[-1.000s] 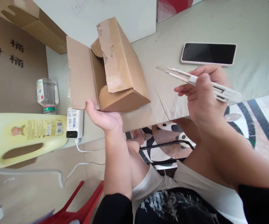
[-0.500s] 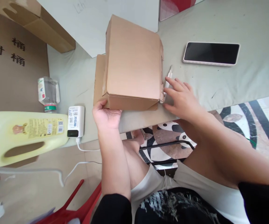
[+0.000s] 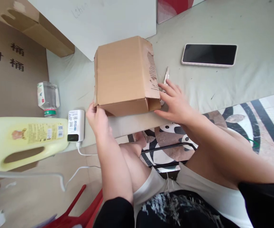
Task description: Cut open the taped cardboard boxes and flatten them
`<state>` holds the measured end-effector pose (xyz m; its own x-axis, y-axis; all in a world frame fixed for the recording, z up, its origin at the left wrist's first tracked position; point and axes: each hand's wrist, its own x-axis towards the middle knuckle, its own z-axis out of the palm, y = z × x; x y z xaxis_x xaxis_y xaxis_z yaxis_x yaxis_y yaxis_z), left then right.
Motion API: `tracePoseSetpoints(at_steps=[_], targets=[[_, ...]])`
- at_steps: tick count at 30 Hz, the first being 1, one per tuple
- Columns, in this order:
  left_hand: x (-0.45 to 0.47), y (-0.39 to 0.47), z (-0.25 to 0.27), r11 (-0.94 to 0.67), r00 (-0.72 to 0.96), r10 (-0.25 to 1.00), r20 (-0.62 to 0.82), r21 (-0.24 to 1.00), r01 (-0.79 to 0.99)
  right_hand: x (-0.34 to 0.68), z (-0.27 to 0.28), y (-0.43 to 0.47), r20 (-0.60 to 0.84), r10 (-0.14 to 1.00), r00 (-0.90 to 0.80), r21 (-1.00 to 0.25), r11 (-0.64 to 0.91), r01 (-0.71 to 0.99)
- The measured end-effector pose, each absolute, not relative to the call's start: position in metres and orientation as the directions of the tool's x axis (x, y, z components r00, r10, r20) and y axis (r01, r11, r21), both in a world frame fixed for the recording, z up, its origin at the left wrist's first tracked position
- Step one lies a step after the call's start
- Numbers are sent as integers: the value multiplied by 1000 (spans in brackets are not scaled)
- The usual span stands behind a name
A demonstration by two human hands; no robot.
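Observation:
A brown cardboard box (image 3: pixel 120 74) sits on the cloth-covered table, turned slightly, with a torn, ridged patch on its right-hand flap. At its near left corner, my left hand (image 3: pixel 98 120) is closed on the edge, thumb and fingers pinching the cardboard. My right hand (image 3: pixel 175 103) is open, fingers spread, its tips at the right flap by the box's near right corner. Just beyond those fingers lies a slim, light-coloured cutter (image 3: pixel 166 75), partly hidden by the hand.
A phone (image 3: pixel 209 55) lies at the right. On the left are a clear bottle (image 3: pixel 50 96), a white power bank (image 3: pixel 76 125) with a cable, and a yellow jug (image 3: pixel 28 139). Behind the box stands a white panel (image 3: pixel 118 19); larger cartons (image 3: pixel 15 82) are at far left.
The box has tilted over to the left and come lower, so its torn right flap now shows. My left hand has moved left and pinches its corner; my right hand has followed left.

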<state>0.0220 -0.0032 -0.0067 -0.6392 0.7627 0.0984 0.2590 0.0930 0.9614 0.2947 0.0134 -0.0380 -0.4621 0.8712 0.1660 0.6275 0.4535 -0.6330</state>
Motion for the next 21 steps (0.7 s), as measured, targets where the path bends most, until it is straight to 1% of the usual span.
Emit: tracePoseSetpoints(at_steps=[3, 7, 11, 13, 14, 17, 19, 21], targets=[[28, -2, -5, 57, -641, 766, 51, 988, 146, 290, -40, 13, 162, 857, -489, -639, 468, 610], [36, -1, -4, -4, -537, 843, 38, 998, 65, 287, -32, 14, 176, 867, -466, -709, 440, 551], [42, -3, -6, 104, -312, 941, -131, 989, -102, 286, -25, 14, 212, 897, -388, -779, 395, 487], [44, -6, -7, 141, -230, 957, -176, 977, -160, 285, -24, 14, 219, 910, -353, -806, 373, 460], [45, -6, -8, 141, -219, 960, -177, 975, -171, 284, -24, 13, 210, 921, -329, -821, 349, 452], [46, -6, -8, 89, -272, 953, -135, 980, -176, 283, -27, 13, 145, 963, -225, -870, 232, 435], [45, -3, -8, 25, -352, 932, -86, 984, -175, 283, -30, 13, 131, 980, -153, -895, 183, 406], [41, 1, -8, -45, -457, 889, -36, 985, -166, 285, -32, 13, 148, 986, -83, -914, 168, 370]])
